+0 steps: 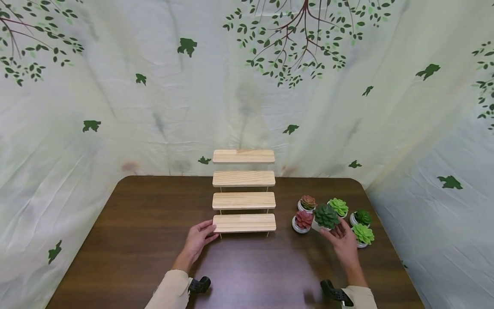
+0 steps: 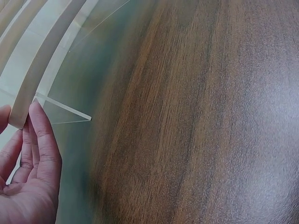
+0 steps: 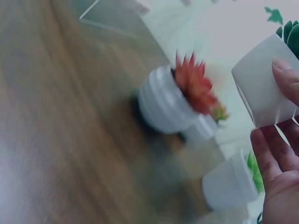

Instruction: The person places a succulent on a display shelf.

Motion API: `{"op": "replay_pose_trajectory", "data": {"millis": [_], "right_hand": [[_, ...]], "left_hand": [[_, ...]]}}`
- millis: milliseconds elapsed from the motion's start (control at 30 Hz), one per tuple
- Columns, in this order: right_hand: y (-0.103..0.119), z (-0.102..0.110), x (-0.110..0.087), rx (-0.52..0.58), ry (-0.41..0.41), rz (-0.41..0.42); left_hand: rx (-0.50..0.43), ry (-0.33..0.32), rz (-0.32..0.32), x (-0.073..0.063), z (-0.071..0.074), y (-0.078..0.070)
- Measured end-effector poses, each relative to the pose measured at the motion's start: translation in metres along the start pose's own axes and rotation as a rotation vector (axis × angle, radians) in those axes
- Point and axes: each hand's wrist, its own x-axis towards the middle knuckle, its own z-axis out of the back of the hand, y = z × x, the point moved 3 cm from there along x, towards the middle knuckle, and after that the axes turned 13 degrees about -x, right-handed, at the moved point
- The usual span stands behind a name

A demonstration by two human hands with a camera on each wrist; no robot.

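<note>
A four-step display stand with pale wooden shelves [image 1: 244, 223] and clear side panels [image 2: 70, 111] stands at the back middle of the table. My left hand [image 1: 198, 239] pinches the left end of its lowest shelf [image 2: 35, 70] between thumb and fingers. To the right, my right hand [image 1: 342, 243] grips a white pot [image 3: 266, 79] with a dark green succulent [image 1: 326, 216], held up off the table. Next to it stand a red succulent [image 1: 303, 219], a reddish-brown one [image 1: 308, 202] and a light green one [image 1: 338, 206], all in white pots.
Two more potted succulents, one dark green [image 1: 362, 217] and one bright green [image 1: 363, 234], stand near the right edge of the brown wooden table [image 1: 154, 223]. A pale cloth backdrop [image 1: 247, 98] with printed leaves hangs behind the table and along its sides.
</note>
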Motion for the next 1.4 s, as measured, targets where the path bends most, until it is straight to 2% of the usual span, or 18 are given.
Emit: {"op": "replay_pose_trajectory", "data": {"millis": [133,633,833,967,1100,1400], "right_hand": [[0.014,-0.007,0.007,0.023,0.030,0.035],[0.058,-0.044,0.026,0.142,0.104,0.270],[0.073,-0.059,0.031,0.156,0.183,0.251],[0.086,-0.067,0.038,0.115,0.212,0.269],[0.102,-0.075,0.047,0.093,0.222,0.313],[0.136,-0.097,0.066,0.140,0.246,0.294]], "left_hand": [[0.005,-0.007,0.001,-0.001,0.001,-0.001],[0.015,0.006,0.014,0.000,0.001,-0.002],[0.038,0.000,0.008,-0.001,0.002,-0.003],[0.047,0.006,0.003,-0.001,0.002,-0.004],[0.053,0.012,-0.005,0.001,0.001,-0.004],[0.047,0.003,0.006,-0.004,0.000,-0.005]]}}
